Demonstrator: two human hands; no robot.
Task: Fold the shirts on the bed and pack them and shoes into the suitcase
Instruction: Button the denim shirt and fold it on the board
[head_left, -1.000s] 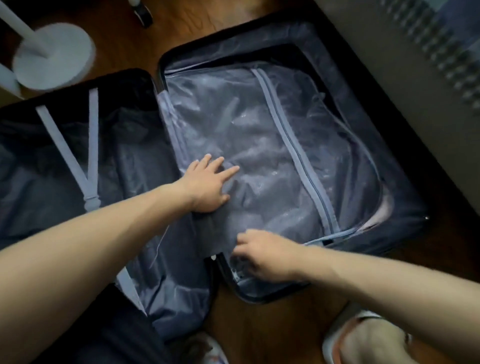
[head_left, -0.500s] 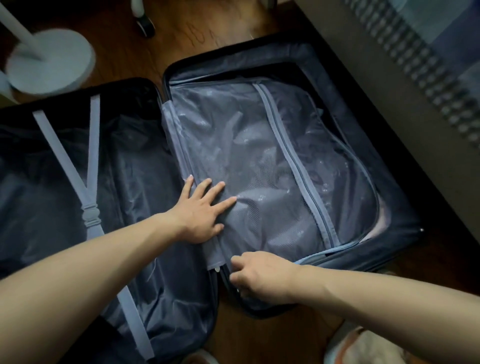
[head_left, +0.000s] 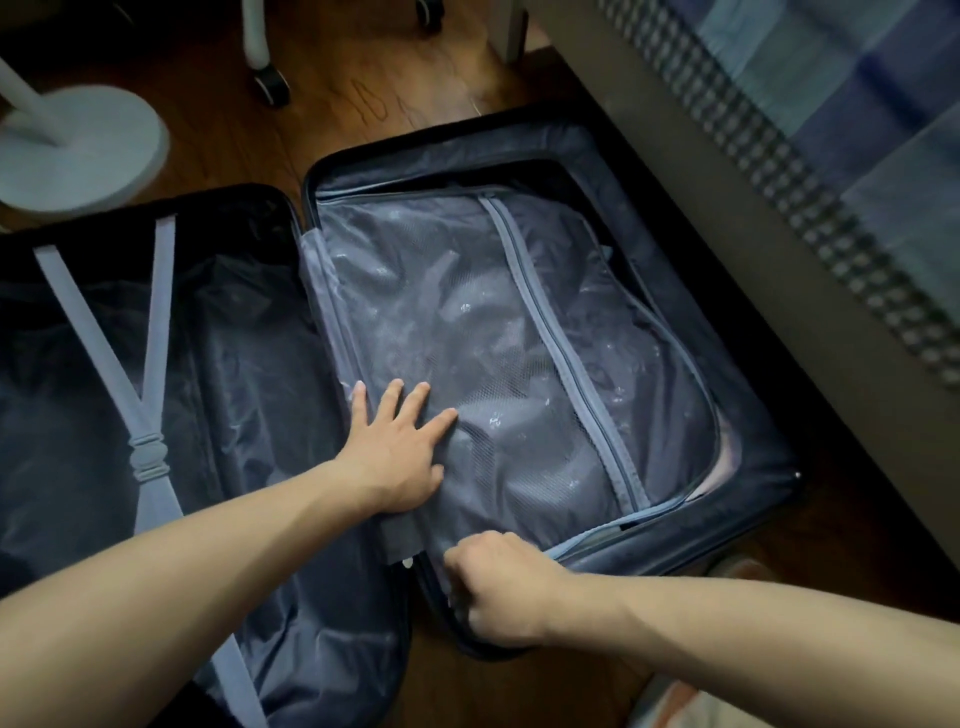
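A dark suitcase lies open on the wooden floor. Its right half is covered by a mesh divider panel with a pale blue zipper down the middle; dark packed items show dimly through the mesh. My left hand presses flat on the panel's near left part, fingers spread. My right hand is curled at the panel's near edge and seems to pinch the edge zipper there; the pull itself is hidden. The left half holds grey crossed straps over dark lining.
The bed with a blue checked cover runs along the right, close to the suitcase. A white round stand base sits at far left. Chair casters stand on the floor behind the suitcase. A light shoe or slipper shows at the bottom right.
The view has tilted up, so the suitcase sits lower in frame. My left hand stays pressed on the mesh panel. My right hand has crept slightly along the panel's near edge.
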